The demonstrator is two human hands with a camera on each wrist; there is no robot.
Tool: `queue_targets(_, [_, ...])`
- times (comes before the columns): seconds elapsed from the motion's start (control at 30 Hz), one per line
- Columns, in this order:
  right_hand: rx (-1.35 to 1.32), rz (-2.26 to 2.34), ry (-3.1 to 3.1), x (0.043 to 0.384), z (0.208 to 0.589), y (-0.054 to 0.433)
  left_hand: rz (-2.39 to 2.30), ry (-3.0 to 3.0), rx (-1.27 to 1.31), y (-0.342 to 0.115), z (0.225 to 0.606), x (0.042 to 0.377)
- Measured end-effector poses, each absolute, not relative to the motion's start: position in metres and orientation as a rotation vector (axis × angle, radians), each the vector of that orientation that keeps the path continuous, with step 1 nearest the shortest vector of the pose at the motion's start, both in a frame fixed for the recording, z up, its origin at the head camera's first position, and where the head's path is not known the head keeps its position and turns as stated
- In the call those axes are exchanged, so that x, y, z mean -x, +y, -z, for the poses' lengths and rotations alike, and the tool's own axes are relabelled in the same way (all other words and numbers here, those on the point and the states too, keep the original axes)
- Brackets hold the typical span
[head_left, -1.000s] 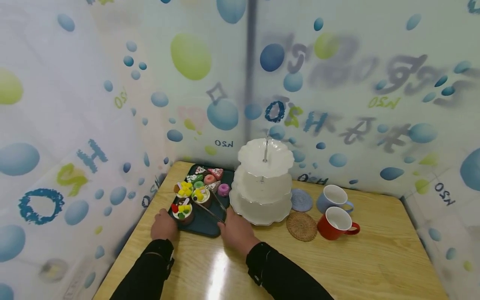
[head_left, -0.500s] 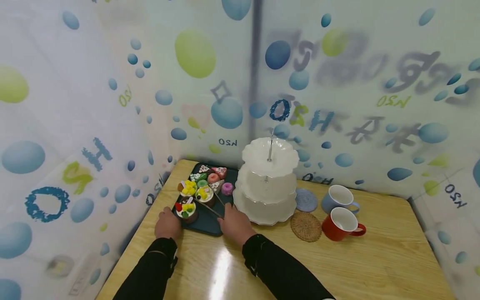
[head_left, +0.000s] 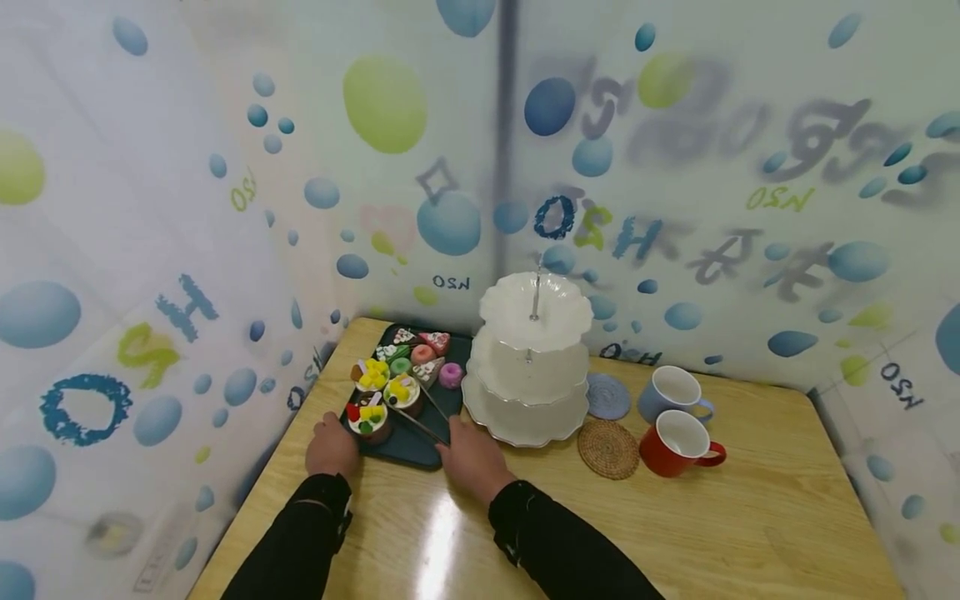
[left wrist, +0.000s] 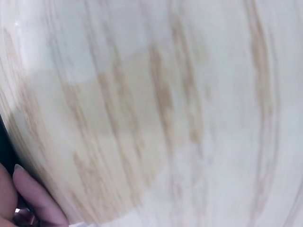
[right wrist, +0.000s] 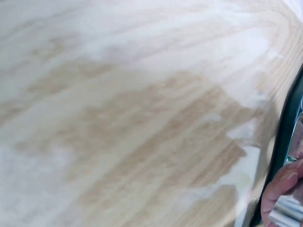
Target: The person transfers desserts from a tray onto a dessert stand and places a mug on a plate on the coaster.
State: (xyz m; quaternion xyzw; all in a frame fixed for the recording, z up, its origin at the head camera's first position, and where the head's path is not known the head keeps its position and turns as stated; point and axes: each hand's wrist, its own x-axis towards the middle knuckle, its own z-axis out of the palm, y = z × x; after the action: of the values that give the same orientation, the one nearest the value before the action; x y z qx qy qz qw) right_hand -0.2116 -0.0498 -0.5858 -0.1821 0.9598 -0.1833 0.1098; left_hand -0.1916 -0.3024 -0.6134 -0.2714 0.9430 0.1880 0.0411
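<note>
My right hand (head_left: 474,460) holds metal tongs (head_left: 418,427) over a dark tray (head_left: 408,454). The two arms of the tongs reach either side of a cupcake with yellow topping (head_left: 403,393); whether they touch it is unclear. At the tray's front left corner, my left hand (head_left: 332,447) grips the edge, its thumb (left wrist: 40,198) showing in the left wrist view. Beside that hand stands a cupcake with red, yellow and green topping (head_left: 369,418). Another yellow-topped cupcake (head_left: 371,375) is behind it. Cake slices (head_left: 433,342) and small doughnuts (head_left: 451,375) fill the tray's far part.
A white three-tier stand (head_left: 534,375) rises just right of the tray. Farther right lie a blue coaster (head_left: 606,396) and a brown woven coaster (head_left: 608,449), then a blue mug (head_left: 670,392) and a red mug (head_left: 677,446). Patterned curtains (head_left: 420,108) border the wooden table (head_left: 757,508).
The head view shifts slightly. Between the earliest frame and now, the tongs' arms draw a little closer together around the yellow-topped cupcake. The left hand stays at the tray's corner.
</note>
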Motion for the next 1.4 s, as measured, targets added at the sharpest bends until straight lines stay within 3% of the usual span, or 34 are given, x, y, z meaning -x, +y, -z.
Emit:
queue_targets(0.63, [0.534, 0.65, 2.825, 0.19, 0.586, -0.028, -0.619, 2.958, 0.784, -0.303, 0.616, 0.186])
queue_targets(0.87, [0.456, 0.732, 2.81, 0.183, 0.569, -0.012, -0.603, 2.966, 0.774, -0.302, 0.614, 0.185])
queue_targets(1.4, [0.478, 0.673, 2.865, 0.19, 0.555, -0.01, -0.623, 2.929, 0.8, -0.303, 0.614, 0.188])
